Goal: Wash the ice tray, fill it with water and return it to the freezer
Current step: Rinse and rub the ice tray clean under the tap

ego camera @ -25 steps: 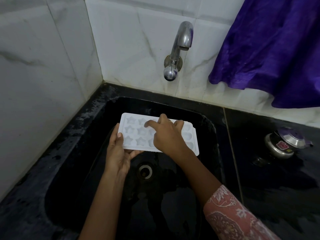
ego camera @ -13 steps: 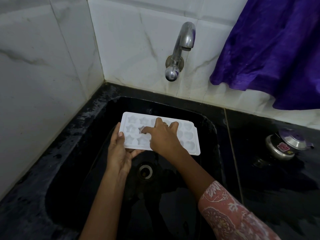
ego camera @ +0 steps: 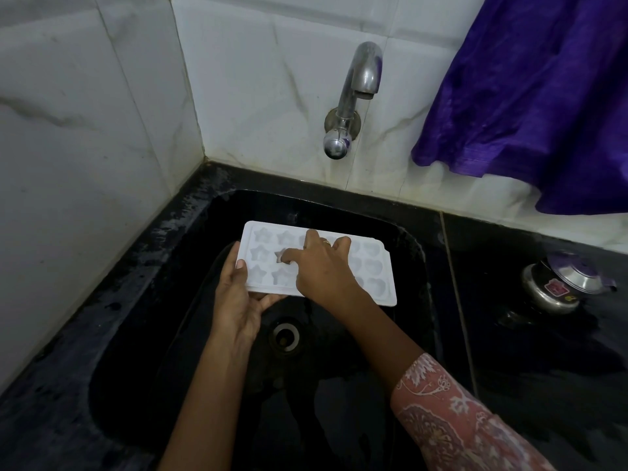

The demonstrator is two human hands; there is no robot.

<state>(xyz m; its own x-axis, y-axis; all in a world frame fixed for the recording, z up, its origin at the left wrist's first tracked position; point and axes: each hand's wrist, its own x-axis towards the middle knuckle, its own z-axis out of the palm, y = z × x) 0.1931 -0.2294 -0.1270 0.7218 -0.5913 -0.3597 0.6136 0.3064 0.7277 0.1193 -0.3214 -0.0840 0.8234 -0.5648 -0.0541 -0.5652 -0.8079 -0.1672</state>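
A white ice tray [ego camera: 375, 266] with star-shaped and heart-shaped moulds is held level over the black sink [ego camera: 142, 300]. My left hand [ego camera: 238, 300] grips its left end from below, thumb on the rim. My right hand [ego camera: 323, 266] lies on top of the tray, with its forefinger pressed into a star mould in the middle row. This hand hides the middle moulds. A chrome tap [ego camera: 353, 96] juts from the tiled wall above the tray; no water runs from it.
The sink drain [ego camera: 285, 336] lies below the tray. A purple cloth [ego camera: 537, 96] hangs at the upper right. A small steel lidded pot [ego camera: 557, 283] stands on the black counter to the right. White marble tiles close in the left and the back.
My right forefinger has slid left across the tray, from the top row of moulds to a star mould in the middle row. My left hand's grip is unchanged.
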